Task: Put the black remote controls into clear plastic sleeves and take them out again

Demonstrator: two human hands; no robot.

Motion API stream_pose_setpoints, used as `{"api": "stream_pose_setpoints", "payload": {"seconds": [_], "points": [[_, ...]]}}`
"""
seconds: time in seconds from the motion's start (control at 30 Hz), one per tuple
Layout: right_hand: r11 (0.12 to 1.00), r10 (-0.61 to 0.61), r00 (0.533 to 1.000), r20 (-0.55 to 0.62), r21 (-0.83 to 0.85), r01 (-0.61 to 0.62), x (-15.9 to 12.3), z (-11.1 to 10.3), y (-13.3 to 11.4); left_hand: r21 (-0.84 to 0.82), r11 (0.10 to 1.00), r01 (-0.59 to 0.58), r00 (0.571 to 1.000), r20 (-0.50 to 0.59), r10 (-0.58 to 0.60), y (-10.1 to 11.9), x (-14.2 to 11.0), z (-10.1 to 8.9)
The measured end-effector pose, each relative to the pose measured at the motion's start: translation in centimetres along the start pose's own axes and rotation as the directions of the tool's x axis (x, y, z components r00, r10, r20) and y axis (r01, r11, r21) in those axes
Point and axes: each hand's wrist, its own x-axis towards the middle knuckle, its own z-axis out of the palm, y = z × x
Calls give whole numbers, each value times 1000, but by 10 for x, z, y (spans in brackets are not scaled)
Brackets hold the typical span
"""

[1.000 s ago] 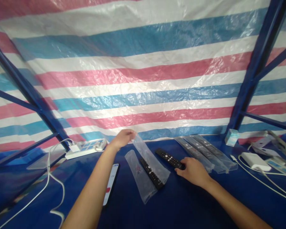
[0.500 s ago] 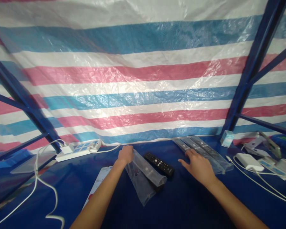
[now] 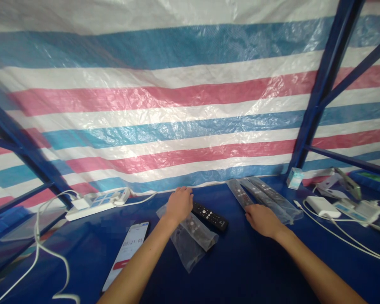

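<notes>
My left hand (image 3: 180, 204) lies over the far end of the clear plastic sleeves, fingers slightly apart and reaching toward a bare black remote control (image 3: 210, 215). One sleeve (image 3: 201, 231) has a dark remote inside. Another flat clear sleeve (image 3: 188, 253) lies partly under it. On the right, my right hand (image 3: 262, 220) is closed on the near end of a bagged remote control (image 3: 240, 194), the leftmost of a row. Its fingertips are partly hidden. Beside it lie two more bagged remotes (image 3: 256, 192) (image 3: 270, 194).
A phone (image 3: 128, 249) showing a timer lies left of my left forearm. Behind it sits a white power strip (image 3: 98, 204) with cables. At the right are a small box (image 3: 294, 178), a white charger (image 3: 322, 207) and loose cables. Striped sheeting (image 3: 177, 126) hangs behind the blue table.
My right hand let go of the bare remote, which now lies beside the sleeves, and moved to the leftmost bagged remote. My left hand lowered the sleeve over the other remote and shifted right.
</notes>
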Motion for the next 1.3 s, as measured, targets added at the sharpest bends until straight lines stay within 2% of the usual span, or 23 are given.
{"api": "stream_pose_setpoints", "payload": {"seconds": [0.07, 0.2, 0.3, 0.5, 0.67, 0.93, 1.2, 1.3], "points": [[994, -98, 995, -7, 38, 98, -2, 3, -4, -90, 996, -29, 999, 15, 30, 9, 6, 6], [939, -272, 961, -42, 205, 275, -8, 5, -14, -242, 970, -15, 995, 89, 37, 23, 30, 23], [900, -323, 944, -68, 286, 329, -10, 2, -17, -270, 963, 1, 993, 114, 31, 32, 53, 38], [920, -205, 964, -170, 302, 249, -5, -2, -12, -301, 950, 82, 982, 189, -25, 39, 83, 64], [923, -203, 962, -183, 293, 250, -1, 1, -6, -308, 939, 152, 971, 222, -85, 39, 91, 74], [932, -151, 961, -231, 291, 216, 1, -3, 1, -304, 946, 115, 985, 156, -70, 37, 92, 72], [932, -136, 962, -236, 299, 205, 1, -3, 3, -340, 933, 118, 976, 214, -45, 40, 90, 70], [930, -132, 959, -249, 305, 207, 0, -5, 3, -334, 939, 83, 986, 162, -29, 42, 87, 63]]}}
